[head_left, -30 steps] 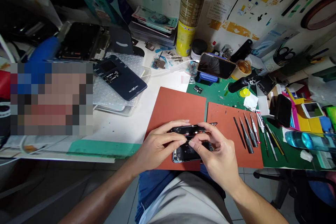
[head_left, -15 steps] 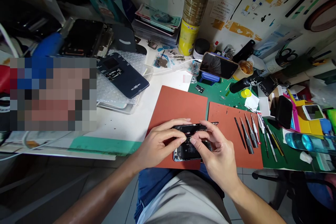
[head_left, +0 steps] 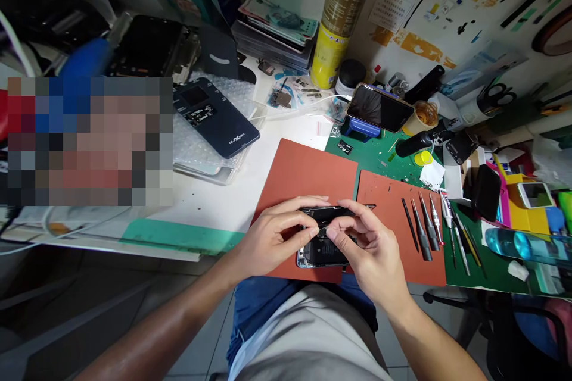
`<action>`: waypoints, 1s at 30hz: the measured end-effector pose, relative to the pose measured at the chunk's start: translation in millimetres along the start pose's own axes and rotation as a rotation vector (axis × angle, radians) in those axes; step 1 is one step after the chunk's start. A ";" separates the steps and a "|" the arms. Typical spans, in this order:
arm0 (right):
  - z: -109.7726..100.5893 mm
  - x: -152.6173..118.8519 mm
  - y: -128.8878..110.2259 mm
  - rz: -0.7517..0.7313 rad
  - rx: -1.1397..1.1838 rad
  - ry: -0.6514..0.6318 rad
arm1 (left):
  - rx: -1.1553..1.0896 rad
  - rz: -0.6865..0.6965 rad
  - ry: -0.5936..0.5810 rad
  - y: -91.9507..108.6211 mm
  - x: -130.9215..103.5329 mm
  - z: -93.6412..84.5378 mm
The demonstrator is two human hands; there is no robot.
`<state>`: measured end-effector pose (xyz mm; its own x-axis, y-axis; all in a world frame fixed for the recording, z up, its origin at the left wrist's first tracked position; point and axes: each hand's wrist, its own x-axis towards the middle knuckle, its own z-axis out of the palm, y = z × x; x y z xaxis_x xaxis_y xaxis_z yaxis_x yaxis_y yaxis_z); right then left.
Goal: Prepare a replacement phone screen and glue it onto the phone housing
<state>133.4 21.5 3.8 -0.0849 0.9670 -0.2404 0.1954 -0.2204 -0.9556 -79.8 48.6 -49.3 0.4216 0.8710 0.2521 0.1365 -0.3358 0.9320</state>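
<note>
An opened smartphone (head_left: 322,255) lies on an orange-brown mat (head_left: 308,161), its dark inside facing up. Along its far side a thin black panel (head_left: 331,213) is tilted up. My left hand (head_left: 277,237) has thumb and index finger pinched over the phone's middle, other fingers stretched along the panel's far edge. Opposite it, my right hand (head_left: 369,244) also has thumb and forefinger closed, with another finger reaching over the panel's top. Whatever small part sits between the fingertips is too small and too hidden to name.
Several screwdrivers (head_left: 424,226) and tweezers lie on a second mat (head_left: 379,202) at right. A propped phone (head_left: 379,108), a spray can (head_left: 339,24) and a clear blue bottle (head_left: 522,244) stand or lie around. A dark blue device (head_left: 223,125) rests on bubble wrap at left.
The view has shifted a little, so the bench appears displaced slightly. Both hands stay over the opened phone, with the pinching fingertips moving slightly.
</note>
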 end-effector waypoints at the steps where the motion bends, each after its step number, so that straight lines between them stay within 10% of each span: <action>1: 0.2 0.4 0.1 0.004 0.019 -0.003 | -0.002 0.000 -0.001 -0.1 0.2 -0.4; 30: -3.8 1.5 -8.6 -0.209 -0.292 0.033 | 0.006 0.010 -0.003 -0.2 2.0 -2.2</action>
<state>135.3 25.3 12.3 -0.1214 0.9920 -0.0346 0.4485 0.0237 -0.8935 -80.9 51.1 -48.4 0.4261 0.8665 0.2601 0.1380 -0.3464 0.9279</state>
